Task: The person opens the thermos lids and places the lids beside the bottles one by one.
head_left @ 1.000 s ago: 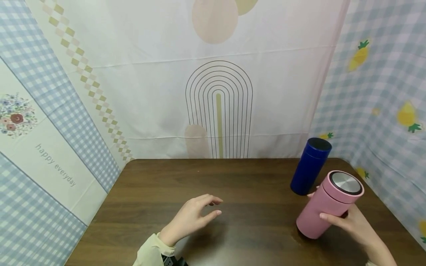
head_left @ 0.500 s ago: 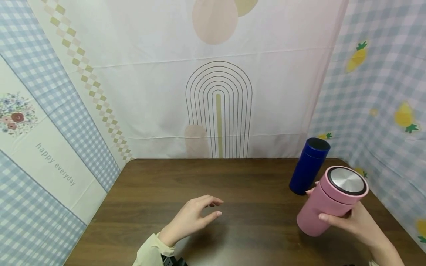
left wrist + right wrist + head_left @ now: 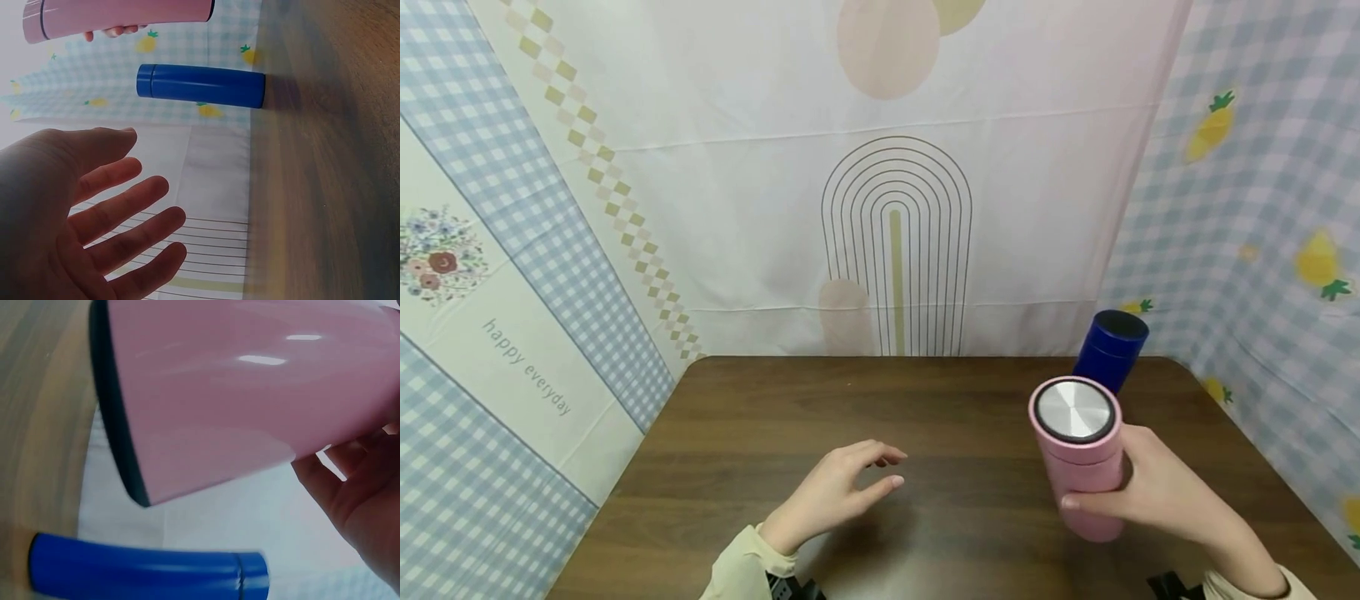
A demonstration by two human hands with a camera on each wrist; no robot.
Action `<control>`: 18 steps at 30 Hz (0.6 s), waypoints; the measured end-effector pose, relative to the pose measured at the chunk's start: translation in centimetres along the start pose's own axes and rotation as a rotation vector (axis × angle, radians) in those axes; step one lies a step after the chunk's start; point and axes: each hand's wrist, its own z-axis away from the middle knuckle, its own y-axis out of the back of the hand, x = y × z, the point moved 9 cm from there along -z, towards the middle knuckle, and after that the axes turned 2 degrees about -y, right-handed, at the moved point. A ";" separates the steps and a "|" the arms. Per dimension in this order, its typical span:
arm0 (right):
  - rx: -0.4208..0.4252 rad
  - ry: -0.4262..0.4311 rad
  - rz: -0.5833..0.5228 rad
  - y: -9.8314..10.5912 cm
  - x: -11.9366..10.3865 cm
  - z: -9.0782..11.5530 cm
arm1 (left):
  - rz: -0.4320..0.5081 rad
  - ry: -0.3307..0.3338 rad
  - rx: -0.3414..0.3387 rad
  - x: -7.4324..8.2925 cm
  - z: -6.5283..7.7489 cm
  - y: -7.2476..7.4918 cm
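Note:
My right hand (image 3: 1157, 483) grips a pink thermos (image 3: 1086, 475) round its side, with the thumb across the near face. The thermos has a silver disc on its lid and a dark base, and in the right wrist view (image 3: 250, 394) it is held off the table. Behind it stands a blue thermos (image 3: 1108, 354), upright, its lower part hidden by the pink one in the head view. My left hand (image 3: 838, 487) hovers over the middle of the table, fingers relaxed and apart, holding nothing. In the left wrist view the blue thermos (image 3: 203, 86) shows whole.
The brown wooden table (image 3: 760, 417) reaches back to a white cloth backdrop (image 3: 760, 233). A blue checked cloth with pineapples (image 3: 1247, 200) hangs along the right side. Another checked cloth (image 3: 520, 200) with a flower print covers the left.
My right hand has carried the pink thermos leftward and turned it more upright, so that it now overlaps the blue thermos in the head view. My left hand stays in place.

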 end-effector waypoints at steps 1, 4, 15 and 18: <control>-0.017 0.010 0.008 -0.3 -0.3 -0.3 | 0.003 0.001 -0.001 0.0 0.0 0.0; -0.069 0.056 0.018 -1.3 -1.4 -0.9 | 0.011 0.001 -0.001 0.0 0.0 0.0; -0.139 0.086 0.036 -3.1 -3.0 -2.3 | 0.018 -0.021 0.012 0.2 -0.1 0.2; -0.153 0.081 0.039 -3.5 -3.0 -2.6 | 0.010 -0.029 0.019 0.2 0.0 0.3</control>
